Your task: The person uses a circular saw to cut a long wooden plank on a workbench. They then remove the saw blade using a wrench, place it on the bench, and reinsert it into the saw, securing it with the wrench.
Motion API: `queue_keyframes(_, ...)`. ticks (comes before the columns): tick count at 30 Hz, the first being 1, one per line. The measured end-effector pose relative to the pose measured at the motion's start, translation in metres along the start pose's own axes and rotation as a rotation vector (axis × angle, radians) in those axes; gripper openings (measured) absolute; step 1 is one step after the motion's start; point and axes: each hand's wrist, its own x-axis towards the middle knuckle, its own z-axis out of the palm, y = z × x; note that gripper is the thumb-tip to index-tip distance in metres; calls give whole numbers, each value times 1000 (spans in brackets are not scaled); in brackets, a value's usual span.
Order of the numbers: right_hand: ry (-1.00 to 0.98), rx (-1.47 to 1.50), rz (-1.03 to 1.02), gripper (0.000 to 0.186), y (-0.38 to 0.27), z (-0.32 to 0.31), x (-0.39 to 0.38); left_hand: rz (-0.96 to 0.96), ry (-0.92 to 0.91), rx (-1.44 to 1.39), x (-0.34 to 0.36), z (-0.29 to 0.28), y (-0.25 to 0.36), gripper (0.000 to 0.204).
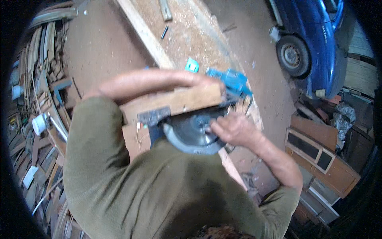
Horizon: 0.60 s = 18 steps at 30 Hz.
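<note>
A circular saw with a teal motor housing (234, 81), a round dark blade (191, 129) and a grey curved guard (195, 149) is turned with its blade toward my chest. Across its far side lies a pale wooden piece (179, 100), beside the saw's dark base plate (154, 115). Reaching over from the left, my left hand (214, 83) rests at the wood's right end, against the saw; its fingers are hidden and blurred. My right hand (234, 128) is closed, its fingertips at the blade's centre. Whatever they pinch is too small to make out.
Beyond the saw, a sawdust-covered bench (191, 36) carries a turquoise tape measure (191, 65), a dark pen-like stick (164, 32) and a wood offcut (165, 10). Stacked timber (49, 79) fills the left side. A blue car (318, 47) and wooden cabinet parts (322, 159) stand right.
</note>
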Motion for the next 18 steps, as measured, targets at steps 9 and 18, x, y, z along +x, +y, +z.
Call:
queue_keyframes(9, -284, -323, -24, 33, -7, -28, 14, -295, 52, -187, 19, 7, 20, 58)
queue_keyframes(18, -77, -149, 30, 15, 1, -23, -3, -612, 500, 59, -26, -34, 77, 57)
